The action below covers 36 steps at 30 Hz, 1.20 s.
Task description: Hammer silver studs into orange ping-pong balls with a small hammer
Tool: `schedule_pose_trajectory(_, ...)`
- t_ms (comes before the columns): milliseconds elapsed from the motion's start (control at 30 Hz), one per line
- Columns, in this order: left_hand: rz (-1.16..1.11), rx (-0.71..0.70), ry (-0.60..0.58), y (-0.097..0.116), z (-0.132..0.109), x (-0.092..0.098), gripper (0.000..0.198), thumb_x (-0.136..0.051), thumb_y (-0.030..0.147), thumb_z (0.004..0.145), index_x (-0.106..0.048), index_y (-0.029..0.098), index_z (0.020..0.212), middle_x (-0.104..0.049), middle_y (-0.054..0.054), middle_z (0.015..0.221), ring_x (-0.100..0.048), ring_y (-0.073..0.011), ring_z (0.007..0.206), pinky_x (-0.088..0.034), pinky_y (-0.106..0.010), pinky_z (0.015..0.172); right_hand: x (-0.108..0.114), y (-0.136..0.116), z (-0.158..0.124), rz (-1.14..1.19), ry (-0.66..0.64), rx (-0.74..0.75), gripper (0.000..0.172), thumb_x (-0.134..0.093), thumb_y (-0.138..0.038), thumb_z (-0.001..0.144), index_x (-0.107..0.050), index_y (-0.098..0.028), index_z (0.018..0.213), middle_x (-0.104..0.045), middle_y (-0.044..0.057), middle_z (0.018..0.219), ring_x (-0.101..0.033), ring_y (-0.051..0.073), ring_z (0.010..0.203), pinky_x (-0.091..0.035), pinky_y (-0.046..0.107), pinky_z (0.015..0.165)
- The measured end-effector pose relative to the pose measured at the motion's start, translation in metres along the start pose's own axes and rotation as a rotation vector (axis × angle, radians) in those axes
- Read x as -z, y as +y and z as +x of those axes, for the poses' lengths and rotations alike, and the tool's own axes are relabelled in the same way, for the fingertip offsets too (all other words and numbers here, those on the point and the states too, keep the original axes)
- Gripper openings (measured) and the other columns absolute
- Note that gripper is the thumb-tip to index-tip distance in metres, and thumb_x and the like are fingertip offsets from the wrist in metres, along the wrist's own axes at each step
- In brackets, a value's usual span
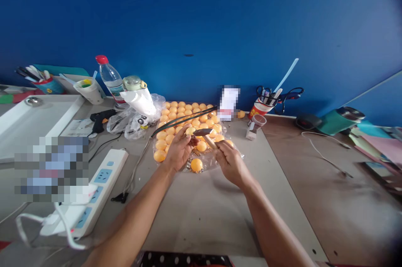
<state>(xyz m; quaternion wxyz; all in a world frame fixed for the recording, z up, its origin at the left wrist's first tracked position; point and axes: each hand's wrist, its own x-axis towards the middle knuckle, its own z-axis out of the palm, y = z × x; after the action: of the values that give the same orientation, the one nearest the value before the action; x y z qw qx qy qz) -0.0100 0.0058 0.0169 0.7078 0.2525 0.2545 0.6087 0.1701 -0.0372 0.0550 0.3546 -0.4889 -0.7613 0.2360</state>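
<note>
My left hand (pixel 180 151) is closed on a small yellow-orange ball (pixel 190 131), like a table tennis ball, between thumb and fingers. Something small and dark red shows by its fingertips, too blurred to name. My right hand (pixel 231 161) grips the wooden handle (pixel 211 142) of a small hammer-like tool. Its dark, pointed head (pixel 202 132) reaches to the ball, though I cannot tell if they touch. Behind both hands, rows of orange balls (pixel 171 115) lie packed on clear plastic. One ball (pixel 196 165) sits apart in front of them.
A dark strap (pixel 185 119) crosses the balls. Leftward are a power strip (pixel 116 162), a glue gun (pixel 102 118), a plastic bag (pixel 130 129) and a water bottle (pixel 110 80). Rightward stand a cup of tools (pixel 259 109) and a green flask (pixel 337 121). A blue wall (pixel 201 20) closes the back.
</note>
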Motion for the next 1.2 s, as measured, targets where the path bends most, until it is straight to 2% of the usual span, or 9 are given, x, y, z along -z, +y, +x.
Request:
schedule_pose_trajectory(100,0.007,-0.003,-0.011,0.0006,-0.0007,-0.0013,0.050,-0.073,0.020,0.074,-0.058,0.021,0.121,-0.067,-0.001,0.084,-0.064,-0.0124,0.071,-0.048,-0.028,0.073,0.0001,-0.0009,0.0003,0.016,0.049,-0.002,0.020,-0.038,-0.025,0.096,-0.045,-0.021,0.077,-0.053,0.004,0.083,-0.050,0.016,0.073,-0.040,0.028,0.065)
schedule_pose_trajectory(267,0.026,0.013,0.000,0.0001,-0.0024,-0.0028,0.054,-0.076,0.018,0.070,-0.058,0.022,0.121,-0.066,0.000,0.084,-0.065,-0.0134,0.073,-0.048,-0.027,0.072,-0.0002,-0.0007,0.0001,-0.030,-0.002,-0.026,0.022,-0.040,-0.023,0.095,-0.044,-0.021,0.073,-0.052,0.003,0.078,-0.048,0.016,0.068,-0.038,0.027,0.061)
schedule_pose_trajectory(433,0.033,0.011,-0.026,-0.0011,-0.0021,-0.0012,0.051,-0.077,0.022,0.072,-0.059,0.022,0.119,-0.066,0.001,0.081,-0.065,-0.0130,0.073,-0.049,-0.028,0.074,0.0029,-0.0022,-0.0012,-0.029,0.053,-0.027,0.019,-0.038,-0.025,0.096,-0.047,-0.021,0.079,-0.053,0.004,0.081,-0.050,0.016,0.071,-0.040,0.027,0.064)
schedule_pose_trajectory(567,0.035,0.016,-0.024,-0.0013,-0.0022,-0.0010,0.056,-0.077,0.021,0.072,-0.056,0.025,0.123,-0.066,0.002,0.085,-0.066,-0.0122,0.075,-0.049,-0.028,0.075,0.0039,-0.0017,-0.0014,-0.069,-0.008,-0.045,0.021,-0.040,-0.023,0.094,-0.045,-0.021,0.074,-0.052,0.003,0.078,-0.048,0.016,0.067,-0.038,0.027,0.061)
schedule_pose_trajectory(700,0.038,0.027,-0.032,-0.0010,-0.0026,-0.0016,0.056,-0.077,0.022,0.073,-0.056,0.023,0.124,-0.065,0.002,0.080,-0.065,-0.0124,0.073,-0.049,-0.028,0.075,0.0049,-0.0017,-0.0017,-0.060,0.043,-0.039,0.020,-0.039,-0.024,0.095,-0.046,-0.021,0.077,-0.052,0.003,0.080,-0.050,0.016,0.071,-0.039,0.027,0.064)
schedule_pose_trajectory(867,0.033,0.044,-0.014,0.0002,-0.0028,-0.0025,0.058,-0.078,0.021,0.071,-0.055,0.024,0.125,-0.066,0.002,0.082,-0.064,-0.0112,0.072,-0.049,-0.027,0.074,0.0031,-0.0035,-0.0011,-0.070,-0.024,0.001,0.021,-0.039,-0.021,0.095,-0.044,-0.021,0.074,-0.052,0.003,0.078,-0.048,0.015,0.068,-0.037,0.026,0.061)
schedule_pose_trajectory(1067,0.009,0.048,-0.026,0.0026,-0.0036,-0.0031,0.052,-0.078,0.021,0.072,-0.059,0.023,0.121,-0.067,0.000,0.084,-0.065,-0.0126,0.073,-0.049,-0.027,0.072,0.0032,-0.0050,-0.0008,-0.039,0.014,0.010,0.019,-0.039,-0.022,0.095,-0.045,-0.021,0.077,-0.052,0.003,0.080,-0.048,0.016,0.070,-0.038,0.027,0.063)
schedule_pose_trajectory(1200,-0.004,0.050,-0.022,0.0023,-0.0029,-0.0017,0.055,-0.078,0.021,0.071,-0.058,0.023,0.123,-0.067,0.000,0.083,-0.066,-0.0134,0.074,-0.049,-0.027,0.072,0.0054,-0.0058,-0.0010,-0.044,-0.031,-0.025,0.022,-0.039,-0.021,0.094,-0.043,-0.021,0.073,-0.051,0.002,0.076,-0.047,0.015,0.066,-0.037,0.026,0.060)
